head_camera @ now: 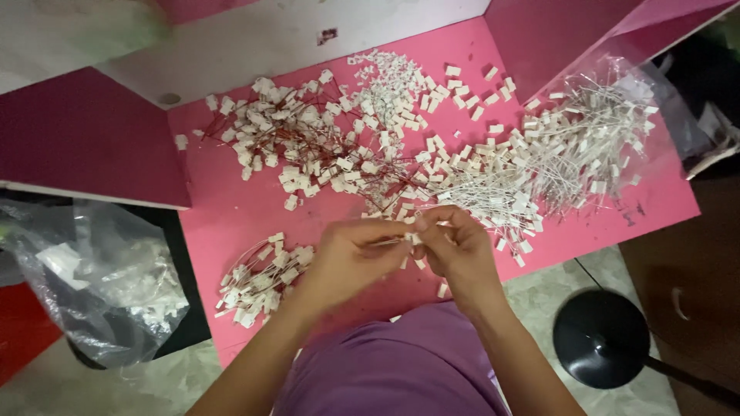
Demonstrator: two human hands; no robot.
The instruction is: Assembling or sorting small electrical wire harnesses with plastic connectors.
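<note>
Hundreds of small white connectors on thin wires (432,166) cover your pink table (231,208), red-wired at 10 o'clock, white-wired at 2 o'clock. At 8 o'clock lies a smaller white-wired bundle (258,281). Your 2 hands meet at centre, fingers curled: left hand (351,258) and right hand (455,246) both pinch 1 tiny white connector piece (414,238) between their fingertips, touching.

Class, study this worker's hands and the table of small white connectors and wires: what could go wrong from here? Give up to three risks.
1. The left hand and right hand work right above loose white connectors near the pink table's edge; a nudge might knock them off.
2. The red-wired pile and white-wired pile overlap, so they may tangle or mix.
</note>
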